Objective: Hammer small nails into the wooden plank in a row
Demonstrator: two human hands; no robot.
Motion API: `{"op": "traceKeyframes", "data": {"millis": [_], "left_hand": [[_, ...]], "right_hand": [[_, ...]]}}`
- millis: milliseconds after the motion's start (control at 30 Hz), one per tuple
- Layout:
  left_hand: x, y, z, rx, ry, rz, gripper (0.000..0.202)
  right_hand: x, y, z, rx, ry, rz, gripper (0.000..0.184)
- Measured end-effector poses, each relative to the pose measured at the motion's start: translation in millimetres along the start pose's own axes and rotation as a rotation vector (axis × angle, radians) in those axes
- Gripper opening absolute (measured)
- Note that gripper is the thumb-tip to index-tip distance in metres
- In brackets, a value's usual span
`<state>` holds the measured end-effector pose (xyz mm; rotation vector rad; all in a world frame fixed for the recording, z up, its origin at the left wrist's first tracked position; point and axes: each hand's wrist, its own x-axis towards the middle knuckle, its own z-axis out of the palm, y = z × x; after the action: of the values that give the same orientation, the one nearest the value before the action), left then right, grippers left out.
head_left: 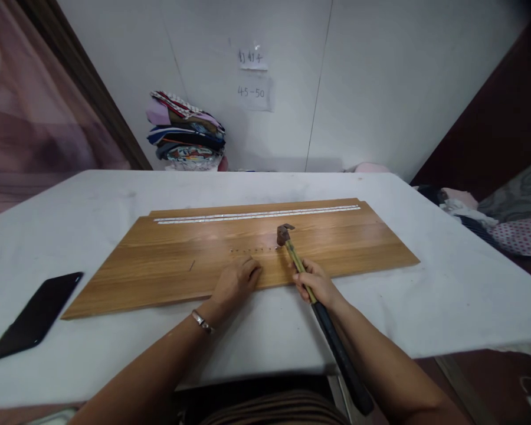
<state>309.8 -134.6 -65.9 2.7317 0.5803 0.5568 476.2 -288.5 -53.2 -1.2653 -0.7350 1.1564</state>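
My right hand [315, 282] is wrapped round the upper handle of a claw hammer [294, 254]. The hammer's rusty head hovers at or just above the right end of a row of several small nails [255, 250] in a wooden board [354, 236]; contact I cannot tell. My left hand [238, 277] rests on the board just in front of the row, fingers curled under; anything inside them is hidden. A short dark sliver [192, 265], perhaps a loose nail, lies on the board to the left. Two silvery strips [256, 214] run along the board's far side.
The board lies on a table with a white cloth [460, 295]. A black phone [38, 313] lies at the left. Behind the table stands a stack of folded cloth [186, 133], against a white wall with a paper note [253, 91]. More fabric [522, 236] is at the right.
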Motion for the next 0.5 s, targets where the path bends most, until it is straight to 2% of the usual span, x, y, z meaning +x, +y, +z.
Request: {"op": "traceKeyframes", "data": {"millis": [500], "left_hand": [[1.4,-1.3,2.0,-0.023,0.007,0.011,0.019]], "right_hand": [[0.1,-3.2,0.0,-0.001,0.007,-0.003,0.029]]}}
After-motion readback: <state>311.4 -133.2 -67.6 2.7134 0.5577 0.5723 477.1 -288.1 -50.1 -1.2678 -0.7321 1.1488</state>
